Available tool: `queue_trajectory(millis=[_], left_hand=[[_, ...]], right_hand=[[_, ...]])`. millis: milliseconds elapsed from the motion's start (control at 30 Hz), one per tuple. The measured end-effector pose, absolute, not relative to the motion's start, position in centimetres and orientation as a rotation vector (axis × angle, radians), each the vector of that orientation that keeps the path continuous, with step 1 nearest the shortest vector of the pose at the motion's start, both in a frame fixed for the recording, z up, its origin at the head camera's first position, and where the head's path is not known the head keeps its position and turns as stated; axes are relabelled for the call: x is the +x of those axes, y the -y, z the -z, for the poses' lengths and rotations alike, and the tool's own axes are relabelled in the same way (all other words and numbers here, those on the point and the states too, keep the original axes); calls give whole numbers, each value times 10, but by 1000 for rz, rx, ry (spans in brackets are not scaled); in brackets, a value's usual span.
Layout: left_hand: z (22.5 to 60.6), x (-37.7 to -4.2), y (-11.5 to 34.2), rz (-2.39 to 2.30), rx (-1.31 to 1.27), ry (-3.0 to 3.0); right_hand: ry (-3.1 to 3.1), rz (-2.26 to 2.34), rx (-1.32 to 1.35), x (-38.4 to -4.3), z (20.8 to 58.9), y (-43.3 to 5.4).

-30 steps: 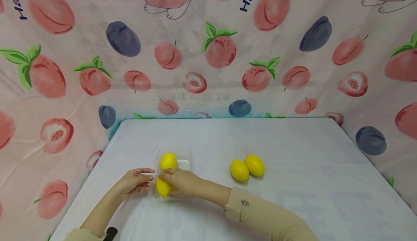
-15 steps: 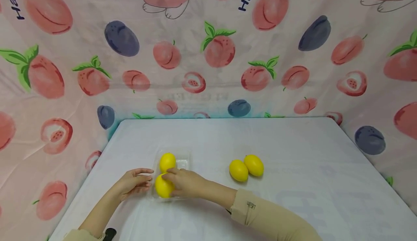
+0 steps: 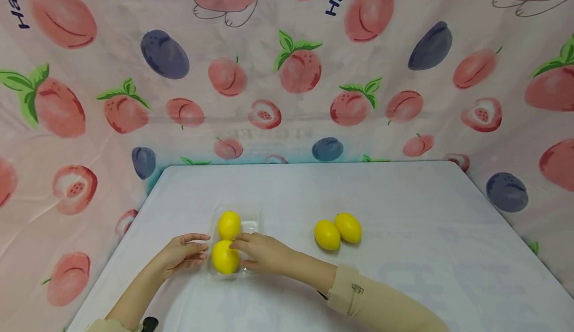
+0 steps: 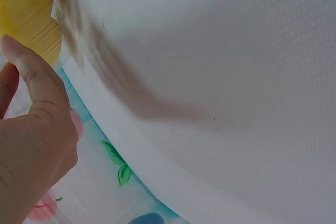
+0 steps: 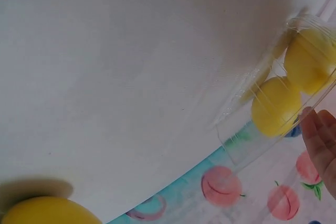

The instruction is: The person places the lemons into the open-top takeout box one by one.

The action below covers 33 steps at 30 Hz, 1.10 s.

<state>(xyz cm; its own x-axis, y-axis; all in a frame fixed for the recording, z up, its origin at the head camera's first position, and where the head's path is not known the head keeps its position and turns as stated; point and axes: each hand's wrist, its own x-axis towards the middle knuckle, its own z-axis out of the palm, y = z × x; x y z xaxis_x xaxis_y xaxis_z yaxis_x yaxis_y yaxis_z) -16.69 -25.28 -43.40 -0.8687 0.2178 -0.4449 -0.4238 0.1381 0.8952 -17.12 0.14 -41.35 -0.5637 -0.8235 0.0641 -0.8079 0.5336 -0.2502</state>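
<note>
Two yellow lemons, a far one (image 3: 229, 226) and a near one (image 3: 225, 257), lie in a row along the left side of a clear plastic container (image 3: 254, 218). My left hand (image 3: 181, 255) is beside the container's left wall with relaxed fingers; whether the fingertips touch it I cannot tell. Over the container's right part, my right hand (image 3: 266, 254) has loosely bent fingers and holds nothing. Its fingertips are close to the near lemon. In the right wrist view, both lemons show through the container wall (image 5: 236, 148), with the right hand (image 5: 323, 148) at the rim.
Farther right on the white table (image 3: 287, 187), two more lemons touch each other, one in front (image 3: 327, 235) and one behind (image 3: 348, 228). A fruit-printed cloth (image 3: 264, 63) hangs behind the table and around its sides.
My right hand has let go of the near lemon and drawn back slightly to the right, leaving it in the container. The left hand has stayed about where it was.
</note>
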Motion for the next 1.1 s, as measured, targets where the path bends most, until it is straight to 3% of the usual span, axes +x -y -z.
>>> queue_trajectory(millis=[1100], left_hand=[[437,-168,255,-1746,-176,-1979]], right_hand=[[-2716,673,-1418,-162,415,-49]])
